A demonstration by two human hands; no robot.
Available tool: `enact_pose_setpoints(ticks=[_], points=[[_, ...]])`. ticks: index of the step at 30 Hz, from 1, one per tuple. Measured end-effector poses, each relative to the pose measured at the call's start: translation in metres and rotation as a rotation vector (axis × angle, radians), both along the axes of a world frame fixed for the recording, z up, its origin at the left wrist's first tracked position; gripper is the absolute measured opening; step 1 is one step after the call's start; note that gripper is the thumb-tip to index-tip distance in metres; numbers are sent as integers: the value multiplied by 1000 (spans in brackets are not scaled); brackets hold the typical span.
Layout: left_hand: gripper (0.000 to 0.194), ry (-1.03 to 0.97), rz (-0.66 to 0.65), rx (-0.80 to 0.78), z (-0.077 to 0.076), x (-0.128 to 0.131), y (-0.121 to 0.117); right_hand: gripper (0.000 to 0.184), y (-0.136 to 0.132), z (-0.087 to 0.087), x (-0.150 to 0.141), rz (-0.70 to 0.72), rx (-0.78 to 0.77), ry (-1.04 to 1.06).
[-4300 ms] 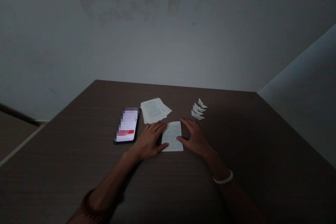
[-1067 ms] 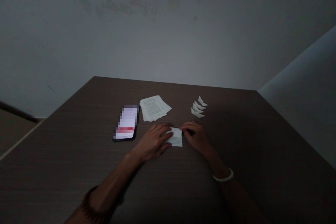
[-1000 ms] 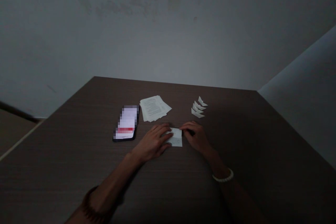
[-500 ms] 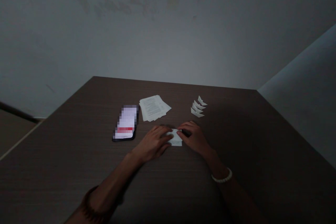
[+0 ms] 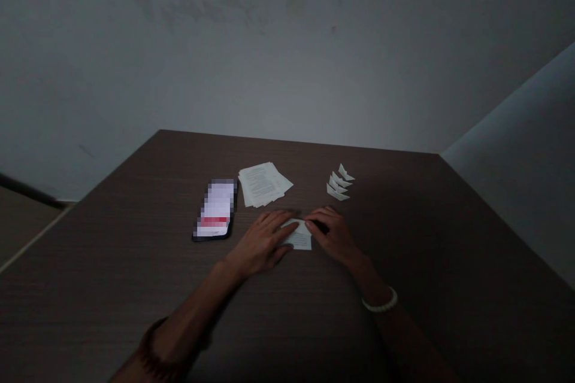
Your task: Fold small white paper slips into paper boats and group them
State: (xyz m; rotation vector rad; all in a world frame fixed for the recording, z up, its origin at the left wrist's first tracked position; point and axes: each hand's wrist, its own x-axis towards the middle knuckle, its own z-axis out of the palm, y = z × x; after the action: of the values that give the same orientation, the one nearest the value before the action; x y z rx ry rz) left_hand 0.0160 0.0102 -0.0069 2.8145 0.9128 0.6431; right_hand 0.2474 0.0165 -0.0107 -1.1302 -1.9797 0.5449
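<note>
A small sheet of printed white paper (image 5: 300,237), folded to a short rectangle, lies on the dark wood table (image 5: 135,263) between my hands. My left hand (image 5: 263,240) rests on its left part, fingers flat and reaching over the paper. My right hand (image 5: 332,234) sits at its right end, the thumb on the paper and the fingers curled beyond it. A white bead bracelet (image 5: 380,306) circles my right wrist. A dark bracelet (image 5: 155,335) circles my left wrist.
A smartphone (image 5: 214,208) with a lit, blurred screen lies left of my hands. A loose stack of printed papers (image 5: 264,184) lies beyond them. Several small folded paper boats (image 5: 340,182) stand to the far right. Walls rise behind the table.
The sheet, tall and unfolded-looking earlier, is now folded to about half its height. Both hands have closed in on it, and my left fingers now lie over it.
</note>
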Motion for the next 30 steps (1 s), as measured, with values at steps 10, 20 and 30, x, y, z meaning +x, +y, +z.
enact_pose_setpoints(ticks=[10, 20, 30], points=[[78, -75, 85, -20, 5, 3, -1, 11, -1, -2, -1, -84, 94, 22], [62, -318, 383, -137, 2, -2, 5, 22, 0, -2, -8, -467, -161, 353], [21, -106, 170, 150, 3, -5, 7, 23, -4, 3, -15, -432, -258, 473]])
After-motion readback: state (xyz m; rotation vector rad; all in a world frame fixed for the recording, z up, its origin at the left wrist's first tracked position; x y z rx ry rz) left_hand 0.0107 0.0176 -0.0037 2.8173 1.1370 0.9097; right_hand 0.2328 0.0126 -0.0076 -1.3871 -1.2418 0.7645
